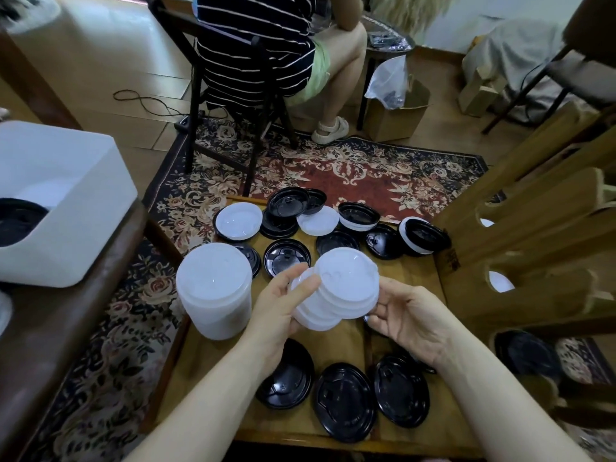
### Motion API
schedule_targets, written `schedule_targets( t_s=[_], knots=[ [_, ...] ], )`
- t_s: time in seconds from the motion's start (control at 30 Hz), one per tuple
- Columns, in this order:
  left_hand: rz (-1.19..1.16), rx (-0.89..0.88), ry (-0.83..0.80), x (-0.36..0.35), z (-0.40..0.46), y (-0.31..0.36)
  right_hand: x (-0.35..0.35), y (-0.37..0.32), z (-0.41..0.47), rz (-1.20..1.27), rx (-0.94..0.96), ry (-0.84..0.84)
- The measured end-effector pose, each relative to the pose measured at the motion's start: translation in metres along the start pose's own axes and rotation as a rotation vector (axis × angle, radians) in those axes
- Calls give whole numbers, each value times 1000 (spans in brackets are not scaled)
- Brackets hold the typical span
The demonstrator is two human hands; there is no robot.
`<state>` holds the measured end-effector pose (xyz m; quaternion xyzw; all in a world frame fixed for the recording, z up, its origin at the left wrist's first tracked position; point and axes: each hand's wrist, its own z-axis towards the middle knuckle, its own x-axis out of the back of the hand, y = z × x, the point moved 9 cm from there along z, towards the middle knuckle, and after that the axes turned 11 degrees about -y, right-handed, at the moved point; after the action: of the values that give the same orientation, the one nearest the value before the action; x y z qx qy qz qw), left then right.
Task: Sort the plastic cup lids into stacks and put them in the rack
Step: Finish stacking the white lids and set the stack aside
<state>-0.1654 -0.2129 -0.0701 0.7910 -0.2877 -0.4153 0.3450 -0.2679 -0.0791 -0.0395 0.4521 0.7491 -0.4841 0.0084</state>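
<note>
On the wooden worktop [336, 338], beside the wooden rack [520, 248] at right, a tall white lid stack [215, 291] stands left of scattered black lids [345, 401]. Above centre, left hand [278, 306] grips a small white lid pile [336, 293], thumb on top. Right hand [408, 315] half-curled, fingertips touching the pile's right edge.

Low wooden table [410, 271], centre to lower right of frame. Directly on it: tall stack of translucent white lids [215, 291] at the left edge; loose black lids [345, 401] along the bottom edge; mixed black and white lids [313, 221] across the top edge, some overlapping. Wooden rack [533, 235] stands at the table's right side.
</note>
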Motion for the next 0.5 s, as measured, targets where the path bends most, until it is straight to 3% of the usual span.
schedule_targets(
  t_s=[0.2, 0.5],
  knots=[
    [21, -47, -31, -5, -1, 1, 5, -2, 0, -107, 82, 115],
    [12, -15, -34, -4, -2, 2, 5, -26, -2, -384, 146, 44]
  ],
)
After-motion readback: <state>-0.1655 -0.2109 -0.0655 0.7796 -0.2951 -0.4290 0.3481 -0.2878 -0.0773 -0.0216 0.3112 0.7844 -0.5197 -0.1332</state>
